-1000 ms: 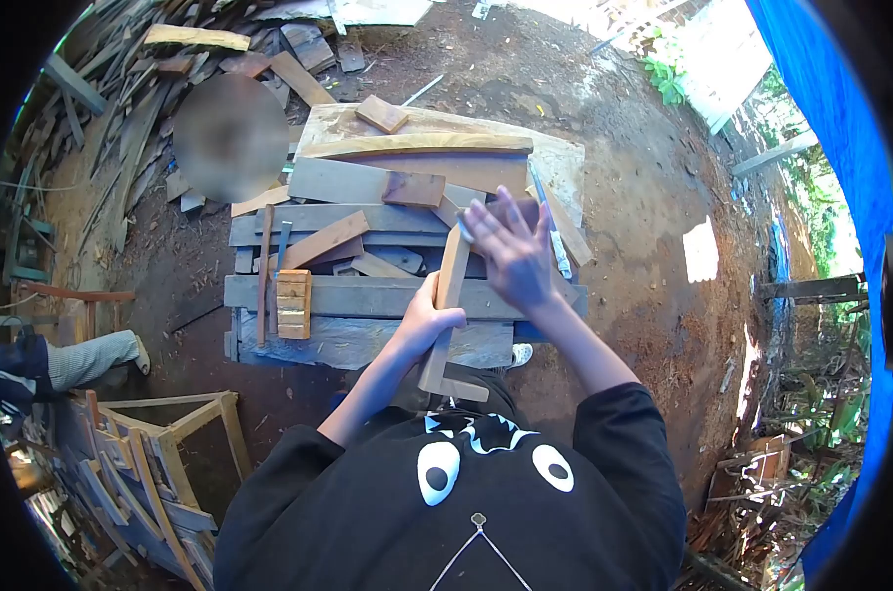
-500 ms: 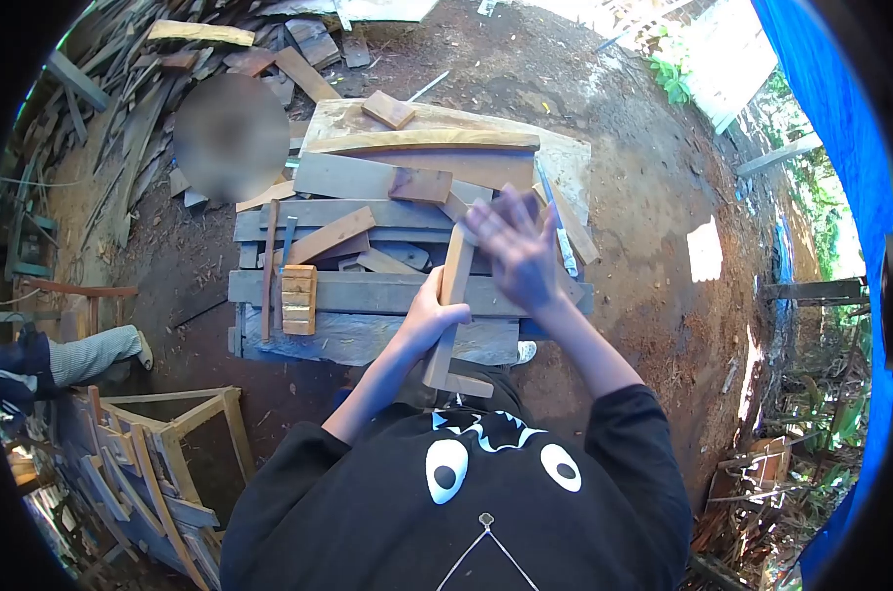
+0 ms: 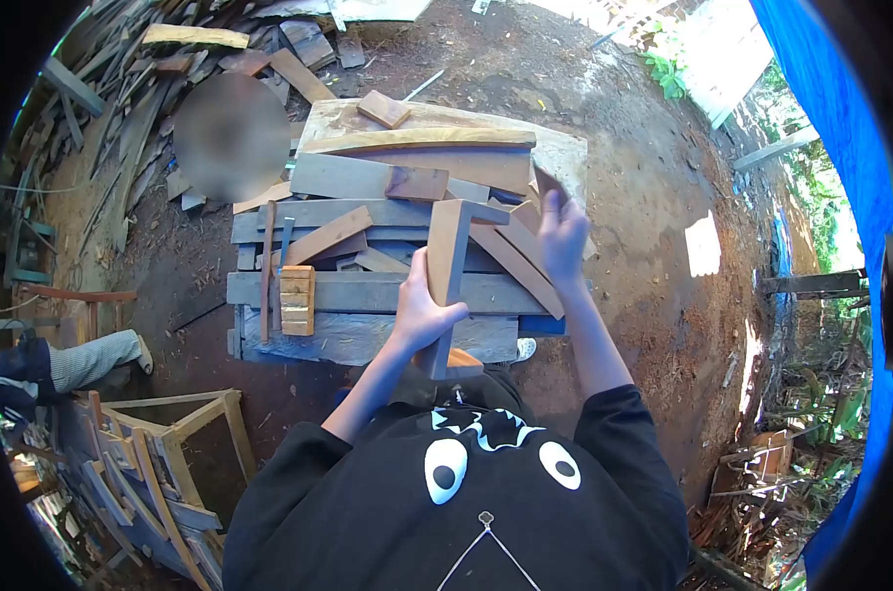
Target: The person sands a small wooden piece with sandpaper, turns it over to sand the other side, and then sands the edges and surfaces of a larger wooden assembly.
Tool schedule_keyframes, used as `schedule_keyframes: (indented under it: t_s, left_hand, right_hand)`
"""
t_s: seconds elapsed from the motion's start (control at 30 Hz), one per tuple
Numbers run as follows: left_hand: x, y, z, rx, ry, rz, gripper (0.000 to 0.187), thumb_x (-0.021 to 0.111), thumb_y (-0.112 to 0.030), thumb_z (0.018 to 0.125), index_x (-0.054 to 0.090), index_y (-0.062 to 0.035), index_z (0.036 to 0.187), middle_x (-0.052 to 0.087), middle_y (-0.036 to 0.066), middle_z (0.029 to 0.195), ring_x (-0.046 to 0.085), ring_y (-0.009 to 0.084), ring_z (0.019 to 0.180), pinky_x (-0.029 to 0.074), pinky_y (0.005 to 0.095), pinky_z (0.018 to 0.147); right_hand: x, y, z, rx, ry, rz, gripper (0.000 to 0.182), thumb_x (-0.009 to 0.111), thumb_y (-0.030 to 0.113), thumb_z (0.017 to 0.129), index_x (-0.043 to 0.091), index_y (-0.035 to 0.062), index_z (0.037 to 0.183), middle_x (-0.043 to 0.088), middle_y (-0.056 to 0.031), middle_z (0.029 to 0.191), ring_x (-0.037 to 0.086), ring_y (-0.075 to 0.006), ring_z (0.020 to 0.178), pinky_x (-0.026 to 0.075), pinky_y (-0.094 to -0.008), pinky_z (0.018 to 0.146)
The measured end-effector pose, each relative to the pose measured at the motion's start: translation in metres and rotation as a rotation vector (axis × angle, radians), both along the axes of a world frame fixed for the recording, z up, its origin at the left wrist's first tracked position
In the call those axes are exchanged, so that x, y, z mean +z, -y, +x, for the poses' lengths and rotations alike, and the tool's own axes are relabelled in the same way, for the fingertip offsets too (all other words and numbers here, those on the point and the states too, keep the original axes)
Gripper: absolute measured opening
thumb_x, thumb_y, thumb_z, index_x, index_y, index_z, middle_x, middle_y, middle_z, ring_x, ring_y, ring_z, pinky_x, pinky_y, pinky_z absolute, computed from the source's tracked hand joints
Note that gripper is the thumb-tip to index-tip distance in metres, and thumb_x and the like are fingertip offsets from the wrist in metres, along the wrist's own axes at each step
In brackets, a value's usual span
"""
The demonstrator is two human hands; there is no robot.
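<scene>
My left hand (image 3: 427, 310) is closed around the long bar of a light-brown wooden frame piece (image 3: 448, 246). The bar stands tilted above the workbench, with a short arm reaching right from its top and another near my lap. Off to the right of it, my right hand (image 3: 563, 236) is raised with its fingers bent together. A dark brown flat piece (image 3: 546, 181) shows at those fingertips; its kind cannot be made out. Below and left of that hand lie narrow planks (image 3: 518, 264) on the bench.
The bench (image 3: 368, 291) bears several boards, a wooden block (image 3: 417, 183) and a slatted wooden piece (image 3: 298, 300). A scrap pile (image 3: 122, 148) fills the back left. Beside a wooden frame (image 3: 200, 424), another person's leg (image 3: 97, 357) shows at left. Blue tarp (image 3: 845, 148) hangs right.
My right hand has moved right, away from the frame piece, and its spread fingers have drawn together. The frame piece has turned in my left hand, so its top arm now points right.
</scene>
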State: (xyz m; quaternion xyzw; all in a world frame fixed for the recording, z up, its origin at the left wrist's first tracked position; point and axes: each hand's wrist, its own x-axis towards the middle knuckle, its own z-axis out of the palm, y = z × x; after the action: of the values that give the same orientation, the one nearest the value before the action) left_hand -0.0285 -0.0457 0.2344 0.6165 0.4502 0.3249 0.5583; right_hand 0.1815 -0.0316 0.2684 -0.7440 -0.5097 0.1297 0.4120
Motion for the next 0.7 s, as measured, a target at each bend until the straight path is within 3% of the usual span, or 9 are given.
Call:
schedule_keyframes:
  t_s: [0.03,0.1,0.13,0.3,0.4,0.5,0.6,0.7]
  left_hand:
    - [0.000,-0.002,0.000,0.027,-0.016,0.060,0.077,0.070,-0.017,0.056,0.036,-0.0027,0.123,0.061,0.018,0.089,0.064,0.0325,0.079,0.051,0.0394,0.072]
    - [-0.005,-0.002,0.001,0.042,-0.089,0.215,0.079,0.069,-0.015,0.055,0.033,-0.0049,0.125,0.060,0.020,0.090,0.063,0.0383,0.078,0.052,0.0422,0.069]
    - [-0.008,-0.002,0.003,0.050,-0.122,0.301,0.080,0.069,-0.014,0.054,0.033,-0.0052,0.125,0.060,0.020,0.090,0.063,0.0388,0.078,0.052,0.0424,0.069]
    - [-0.024,-0.008,0.005,0.042,-0.158,0.686,0.076,0.071,-0.008,0.052,0.037,-0.0081,0.120,0.060,0.016,0.092,0.063,0.0371,0.079,0.052,0.0420,0.065]
    - [-0.035,-0.009,0.006,0.073,-0.162,0.694,0.072,0.072,-0.007,0.052,0.040,-0.0084,0.116,0.058,0.015,0.094,0.062,0.0358,0.082,0.051,0.0424,0.068]
    - [-0.062,-0.011,0.007,0.101,-0.161,0.651,0.067,0.072,-0.005,0.054,0.041,-0.0071,0.113,0.056,0.016,0.095,0.060,0.0360,0.086,0.050,0.0422,0.072]
    - [-0.117,-0.016,0.013,0.139,-0.024,0.448,0.062,0.073,-0.002,0.058,0.040,-0.0059,0.111,0.055,0.017,0.097,0.059,0.0368,0.089,0.049,0.0415,0.074]
    - [-0.140,-0.014,0.015,0.172,-0.035,0.486,0.060,0.073,-0.001,0.061,0.039,-0.0054,0.110,0.055,0.017,0.096,0.059,0.0371,0.088,0.049,0.0409,0.073]
  right_hand:
    - [-0.001,0.000,0.006,-0.059,-0.268,-0.018,0.024,0.048,0.016,0.096,0.065,0.0044,0.109,0.066,-0.0052,0.084,0.057,-0.0161,0.072,0.040,-0.0337,0.082]
    - [-0.014,-0.001,0.009,0.004,-0.632,0.225,0.027,0.047,0.019,0.098,0.065,-0.0003,0.105,0.062,0.0000,0.073,0.049,-0.0081,0.062,0.041,-0.0257,0.068]
    - [-0.007,0.002,0.000,0.056,-0.621,0.258,0.031,0.047,0.021,0.098,0.062,-0.0051,0.107,0.062,0.0031,0.077,0.049,-0.0040,0.068,0.040,-0.0217,0.062]
    - [0.002,0.013,-0.024,0.194,-0.360,0.298,0.029,0.049,0.017,0.097,0.063,-0.0048,0.109,0.055,0.0026,0.068,0.044,-0.0031,0.064,0.037,-0.0228,0.055]
    - [0.000,0.024,-0.023,0.185,-0.370,0.114,0.028,0.049,0.017,0.096,0.064,-0.0029,0.110,0.050,0.0050,0.065,0.039,-0.0031,0.061,0.031,-0.0227,0.051]
    - [-0.030,0.024,-0.025,0.190,-0.486,0.171,0.027,0.049,0.018,0.097,0.065,-0.0036,0.104,0.052,0.0051,0.067,0.040,-0.0028,0.063,0.033,-0.0222,0.053]
    - [-0.058,0.025,-0.034,0.176,-0.762,0.172,0.028,0.049,0.019,0.097,0.064,-0.0043,0.096,0.054,0.0046,0.070,0.043,-0.0029,0.066,0.036,-0.0219,0.057]
    - [-0.093,0.032,-0.040,0.166,-0.755,0.085,0.028,0.048,0.019,0.098,0.063,-0.0046,0.091,0.057,0.0033,0.073,0.045,-0.0034,0.069,0.039,-0.0221,0.061]
